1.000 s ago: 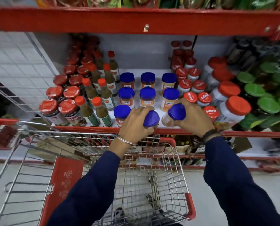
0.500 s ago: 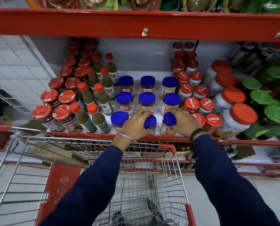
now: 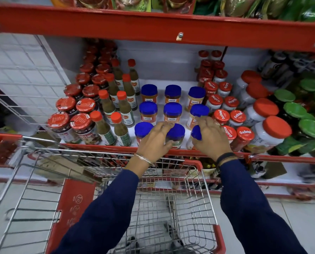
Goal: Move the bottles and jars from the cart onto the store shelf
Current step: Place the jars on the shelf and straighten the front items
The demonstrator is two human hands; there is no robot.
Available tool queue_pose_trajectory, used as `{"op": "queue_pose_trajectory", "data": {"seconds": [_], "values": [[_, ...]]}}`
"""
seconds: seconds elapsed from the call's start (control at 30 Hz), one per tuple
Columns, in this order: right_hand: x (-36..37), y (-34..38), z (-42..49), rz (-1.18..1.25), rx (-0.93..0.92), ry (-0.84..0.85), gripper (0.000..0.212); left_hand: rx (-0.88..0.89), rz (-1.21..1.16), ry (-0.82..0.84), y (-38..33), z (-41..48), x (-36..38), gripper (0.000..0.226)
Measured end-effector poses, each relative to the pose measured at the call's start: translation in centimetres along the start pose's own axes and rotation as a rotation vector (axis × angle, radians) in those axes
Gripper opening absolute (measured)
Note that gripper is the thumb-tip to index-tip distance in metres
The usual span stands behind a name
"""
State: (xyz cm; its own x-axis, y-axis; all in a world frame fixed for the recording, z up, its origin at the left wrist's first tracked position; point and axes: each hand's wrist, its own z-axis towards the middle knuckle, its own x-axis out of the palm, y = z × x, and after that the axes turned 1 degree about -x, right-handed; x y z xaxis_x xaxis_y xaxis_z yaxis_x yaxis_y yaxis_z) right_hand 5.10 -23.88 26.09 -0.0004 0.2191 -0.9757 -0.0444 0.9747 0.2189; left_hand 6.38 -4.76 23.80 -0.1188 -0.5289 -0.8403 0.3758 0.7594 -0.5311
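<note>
Blue-lidded jars stand in three rows in the middle of the store shelf (image 3: 98, 146). My left hand (image 3: 153, 141) wraps around the middle front-row blue-lidded jar (image 3: 176, 133), which stands upright at the shelf's front edge. My right hand (image 3: 212, 139) rests against the right front-row blue-lidded jar (image 3: 196, 132), mostly hiding it; its fingers reach up to the jar behind. The wire cart (image 3: 195, 163) sits directly below my arms, and I see no bottles or jars in its basket.
Red-capped sauce bottles (image 3: 121, 129) and red-lidded dark jars (image 3: 80, 123) fill the shelf's left. Red-lidded white jars (image 3: 243, 133) and green-lidded jars (image 3: 310, 128) crowd the right. A red upper shelf (image 3: 171, 28) overhangs. A white wire grid panel (image 3: 15, 74) stands at the left.
Both hands have lowered their blue-lidded jars from just above the shelf edge down into the front row. The view has shifted slightly closer.
</note>
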Motion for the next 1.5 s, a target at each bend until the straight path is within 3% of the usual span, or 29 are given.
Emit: {"op": "queue_pose_trajectory", "data": {"seconds": [0.13,0.23,0.33,0.4,0.5,0.63,0.87,1.2,1.5], "values": [[-0.6,5.9,-1.0,0.338,-0.083,-0.200,0.051,0.072,-0.163,-0.275,2.2,-4.3,-2.7,0.040],[0.5,10.6,-0.7,0.562,-0.126,-0.157,0.042,-0.003,-0.346,-0.533,5.4,-6.9,-4.4,0.030],[2.0,15.1,0.5,0.744,-0.128,-0.097,0.041,-0.159,-0.467,-0.708,9.0,-7.9,-6.3,0.040],[3.1,17.8,1.6,0.769,-0.107,-0.083,0.044,-0.259,-0.531,-0.640,11.3,-7.4,-7.6,0.055],[5.0,20.6,3.5,0.731,-0.064,-0.118,0.049,-0.291,-0.627,-0.392,13.5,-6.0,-9.3,0.075],[6.4,22.1,5.2,0.641,0.030,-0.189,0.044,-0.264,-0.614,-0.216,15.2,-4.5,-10.4,0.071],[6.5,21.0,6.1,0.735,0.028,-0.187,0.037,-0.239,-0.467,-0.273,16.0,-3.8,-10.9,0.041],[5.2,19.6,6.6,0.889,-0.125,0.039,0.038,-0.245,-0.334,-0.440,15.6,-3.9,-10.3,0.039],[5.8,19.7,6.1,0.760,-0.103,-0.021,0.035,-0.255,-0.337,-0.370,16.1,-4.0,-10.2,0.041]]}}
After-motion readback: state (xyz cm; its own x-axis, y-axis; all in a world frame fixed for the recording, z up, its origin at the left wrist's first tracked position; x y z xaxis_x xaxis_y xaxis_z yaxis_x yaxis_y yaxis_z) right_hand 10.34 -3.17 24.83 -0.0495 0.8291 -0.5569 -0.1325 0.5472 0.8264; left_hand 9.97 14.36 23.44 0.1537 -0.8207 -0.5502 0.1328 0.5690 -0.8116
